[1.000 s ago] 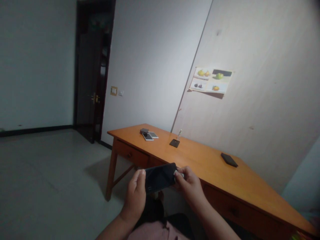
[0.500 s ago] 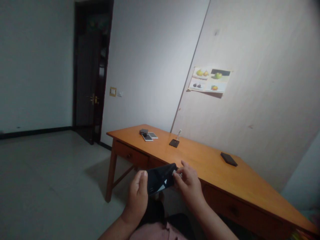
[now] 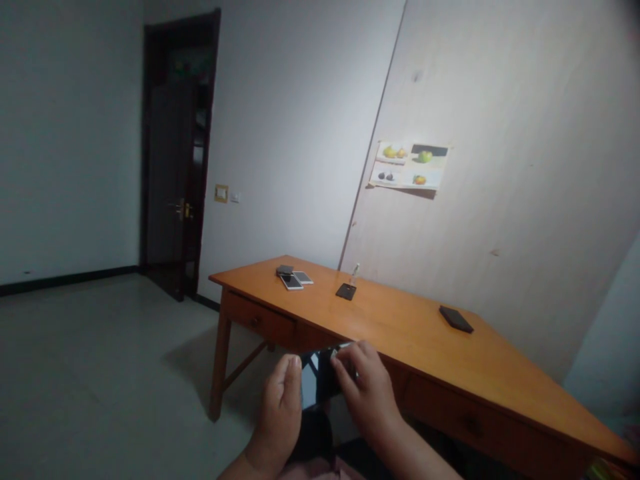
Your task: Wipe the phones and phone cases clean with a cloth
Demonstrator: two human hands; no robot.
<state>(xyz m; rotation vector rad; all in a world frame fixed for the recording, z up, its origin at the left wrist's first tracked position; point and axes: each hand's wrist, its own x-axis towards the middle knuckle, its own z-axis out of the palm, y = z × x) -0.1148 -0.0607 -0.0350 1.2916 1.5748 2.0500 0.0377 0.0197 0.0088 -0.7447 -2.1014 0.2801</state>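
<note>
My left hand [image 3: 280, 403] is closed round the left end of a black smartphone [image 3: 311, 385], its thumb along the edge. The phone is held sideways and tilted above my lap, its glossy screen reflecting light. At the phone's right part, the fingers of my right hand [image 3: 369, 387] are pinched together against the screen. A small pale bit [image 3: 334, 354] shows at those fingertips, too small to name. My right hand covers the phone's right end.
A wooden desk [image 3: 395, 333] stands beyond my hands. On it lie several phones [image 3: 291, 282], a dark flat case [image 3: 345, 291] with a small clear bottle [image 3: 355, 272] behind it, and a dark wallet-like object [image 3: 456, 319]. A door [image 3: 170, 173] stands ajar.
My right hand has moved left across the phone's screen, fingers still pinched. The phone has tilted and now reflects a larger bright patch. The camera view has shifted slightly.
</note>
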